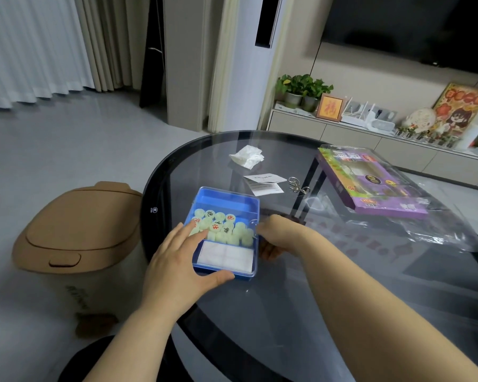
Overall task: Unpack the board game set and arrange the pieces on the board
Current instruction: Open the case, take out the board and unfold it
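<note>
A blue plastic game box (224, 201) with a clear lid lies on the round glass table (260, 307), near its left edge. Inside are several pale green round pieces (224, 230) with red and black characters, and a folded white sheet (225, 256) at the near end. My left hand (177, 260) rests over the box's left side, fingers straight on the lid, thumb along the near edge. My right hand (271, 241) holds the box's right side; its fingers are hidden behind the box.
A tan lidded bin (78, 230) stands on the floor left of the table. On the table lie a crumpled tissue (247, 157), paper slips (265, 183), a metal wire puzzle (297, 186), a purple toy package (370, 183) and clear plastic wrap (436, 227).
</note>
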A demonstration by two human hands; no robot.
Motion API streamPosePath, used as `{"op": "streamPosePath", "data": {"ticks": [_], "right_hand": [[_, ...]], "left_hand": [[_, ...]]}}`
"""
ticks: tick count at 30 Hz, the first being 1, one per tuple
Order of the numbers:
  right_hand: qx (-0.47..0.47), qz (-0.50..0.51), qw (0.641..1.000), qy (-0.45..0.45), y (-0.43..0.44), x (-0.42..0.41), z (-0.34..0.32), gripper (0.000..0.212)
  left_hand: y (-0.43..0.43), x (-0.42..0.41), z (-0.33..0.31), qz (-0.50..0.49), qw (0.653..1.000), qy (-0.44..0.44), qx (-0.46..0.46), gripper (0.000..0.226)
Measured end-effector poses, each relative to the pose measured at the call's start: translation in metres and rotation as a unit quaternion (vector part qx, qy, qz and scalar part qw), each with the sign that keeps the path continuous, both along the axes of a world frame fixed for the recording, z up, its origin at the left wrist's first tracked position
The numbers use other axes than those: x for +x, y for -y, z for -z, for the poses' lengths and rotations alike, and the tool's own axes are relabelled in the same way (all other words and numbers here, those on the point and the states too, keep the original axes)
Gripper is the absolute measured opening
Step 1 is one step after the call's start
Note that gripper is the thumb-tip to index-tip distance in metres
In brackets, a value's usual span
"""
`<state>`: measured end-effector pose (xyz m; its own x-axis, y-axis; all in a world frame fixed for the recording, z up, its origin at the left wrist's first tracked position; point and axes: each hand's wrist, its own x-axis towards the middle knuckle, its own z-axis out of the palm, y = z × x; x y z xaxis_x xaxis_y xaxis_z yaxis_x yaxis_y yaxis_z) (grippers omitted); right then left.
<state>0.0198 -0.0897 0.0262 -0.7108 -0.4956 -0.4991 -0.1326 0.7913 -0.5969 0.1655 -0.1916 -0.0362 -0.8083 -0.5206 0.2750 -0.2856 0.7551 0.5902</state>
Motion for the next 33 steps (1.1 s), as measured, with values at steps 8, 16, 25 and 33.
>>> {"op": "streamPosePath", "data": {"ticks": [8,16,25,33], "right_hand": [[-0.177,0.055,0.981,0.063,-0.026,-0.004,0.021,0.025],[-0.172,0.052,0.982,0.059,-0.027,-0.007,0.024,0.025],[-0.167,0.09,0.982,0.02,-0.02,-0.004,0.027,0.015],[-0.156,0.12,0.98,0.025,-0.013,-0.006,0.025,0.023]], "left_hand": [[-0.002,-0.002,-0.005,-0.004,0.999,-0.033,0.015,0.082],[0.009,-0.005,-0.008,-0.08,0.982,-0.168,0.035,0.101],[0.045,-0.004,0.006,-0.257,0.952,-0.128,0.111,0.049],[0.071,-0.013,0.035,-0.315,0.88,-0.063,0.35,0.062]]}}
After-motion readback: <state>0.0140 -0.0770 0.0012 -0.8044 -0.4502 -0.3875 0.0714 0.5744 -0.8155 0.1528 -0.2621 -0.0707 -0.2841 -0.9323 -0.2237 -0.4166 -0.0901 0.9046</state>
